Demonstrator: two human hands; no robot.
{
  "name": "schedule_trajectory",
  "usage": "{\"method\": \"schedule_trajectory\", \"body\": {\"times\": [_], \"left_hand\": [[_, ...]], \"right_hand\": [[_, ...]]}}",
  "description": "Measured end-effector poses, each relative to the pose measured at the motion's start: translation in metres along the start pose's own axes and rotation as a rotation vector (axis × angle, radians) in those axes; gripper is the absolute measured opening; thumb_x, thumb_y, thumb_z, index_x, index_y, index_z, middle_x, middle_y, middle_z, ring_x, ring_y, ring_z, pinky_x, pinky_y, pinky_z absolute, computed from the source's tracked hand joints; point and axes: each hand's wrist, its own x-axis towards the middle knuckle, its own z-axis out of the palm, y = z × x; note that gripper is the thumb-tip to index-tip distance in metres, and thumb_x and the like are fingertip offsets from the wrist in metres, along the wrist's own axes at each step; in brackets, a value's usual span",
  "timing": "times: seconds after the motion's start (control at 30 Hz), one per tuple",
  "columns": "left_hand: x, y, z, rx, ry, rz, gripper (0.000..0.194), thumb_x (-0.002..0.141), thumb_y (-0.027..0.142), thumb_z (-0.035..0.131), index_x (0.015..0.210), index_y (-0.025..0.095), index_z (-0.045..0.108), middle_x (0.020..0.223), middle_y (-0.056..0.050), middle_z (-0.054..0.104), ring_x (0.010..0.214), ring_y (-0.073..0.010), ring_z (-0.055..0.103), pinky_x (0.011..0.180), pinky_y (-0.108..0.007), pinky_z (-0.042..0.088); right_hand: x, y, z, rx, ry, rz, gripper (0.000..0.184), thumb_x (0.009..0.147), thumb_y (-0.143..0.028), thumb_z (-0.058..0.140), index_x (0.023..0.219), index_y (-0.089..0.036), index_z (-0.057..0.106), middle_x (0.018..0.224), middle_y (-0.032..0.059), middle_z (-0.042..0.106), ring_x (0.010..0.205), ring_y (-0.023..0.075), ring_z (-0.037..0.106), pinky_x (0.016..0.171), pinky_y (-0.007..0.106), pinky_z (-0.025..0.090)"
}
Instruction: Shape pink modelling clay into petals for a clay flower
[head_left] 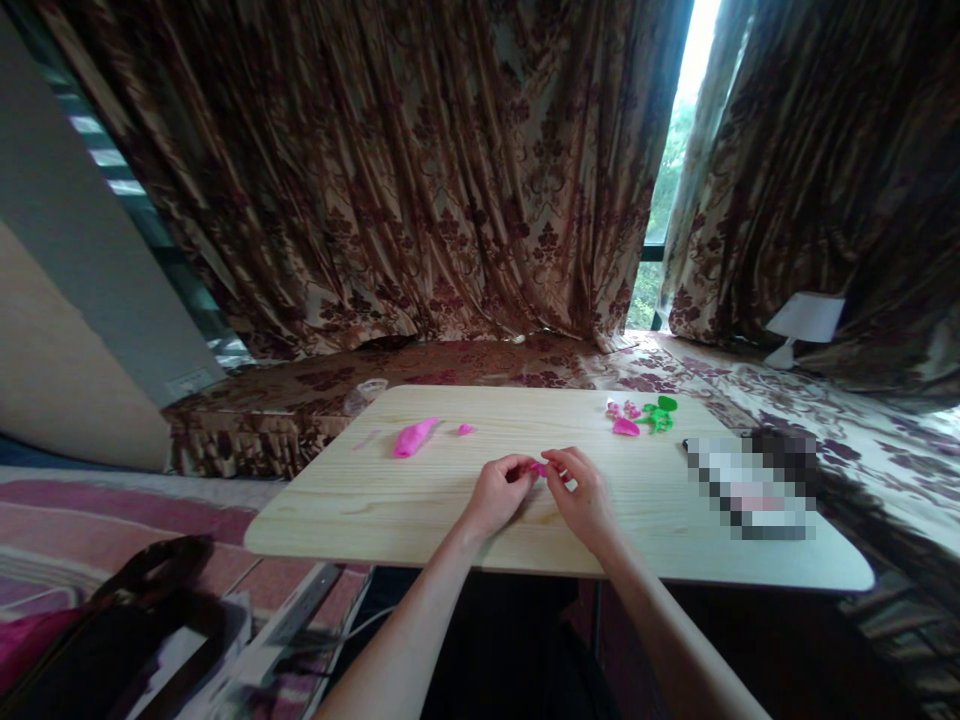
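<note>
Here, each hand [504,492] pinches the pink piece [539,468] near the table's [360,535] front edge

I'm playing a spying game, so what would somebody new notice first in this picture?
Probably the big flowery curtains, which fill the back, with a bright gap toward the right. Next, the bright pink lump on the left of the pale table, and the green pieces at its far right. Then the two hands, left and right, pinching a tiny pink bit between them.
</note>
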Motion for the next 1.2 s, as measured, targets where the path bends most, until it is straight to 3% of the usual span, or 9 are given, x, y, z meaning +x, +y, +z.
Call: {"method": "schedule_trajectory", "body": {"times": [0.7,0.83,1.07,1.2], "left_hand": [[-0.0002,0.0034,0.0003,0.001,-0.001,-0.019,0.018,0.076,0.028,0.057,0.074,0.015,0.069,0.07,-0.003,0.067,0.067,-0.0153,0.058,0.065,-0.025,0.043],[0.0004,0.0029,-0.0012,-0.017,0.034,-0.027,0.019,0.077,0.028,0.054,0.073,0.015,0.068,0.068,-0.003,0.066,0.067,-0.0152,0.058,0.066,-0.026,0.043],[0.001,0.0009,-0.0014,-0.053,0.064,-0.039,0.018,0.075,0.027,0.055,0.074,0.015,0.068,0.069,-0.003,0.066,0.067,-0.0149,0.058,0.066,-0.026,0.044],[0.0009,0.0001,-0.0022,-0.07,0.083,-0.047,0.018,0.075,0.027,0.055,0.076,0.015,0.068,0.07,-0.004,0.066,0.067,-0.0147,0.058,0.065,-0.025,0.044]], "right_hand": [[-0.001,-0.001,0.0,-0.031,-0.002,-0.042,0.015,0.083,-0.018,0.053,0.09,-0.024,0.065,0.086,0.0033,0.058,0.083,0.017,0.056,0.073,0.03,0.05],[-0.0007,-0.0029,-0.0005,-0.026,0.014,-0.036,0.024,0.084,-0.018,0.051,0.106,-0.024,0.061,0.09,0.0045,0.058,0.081,0.0167,0.057,0.069,0.029,0.05],[-0.0013,-0.0034,0.0001,-0.02,0.02,-0.02,0.016,0.084,-0.019,0.052,0.09,-0.023,0.066,0.085,0.0031,0.059,0.079,0.0158,0.057,0.068,0.028,0.049],[-0.0002,-0.003,0.0012,-0.015,0.047,0.006,0.019,0.083,-0.019,0.052,0.099,-0.022,0.063,0.087,0.0036,0.059,0.076,0.0149,0.058,0.063,0.027,0.05]]}}
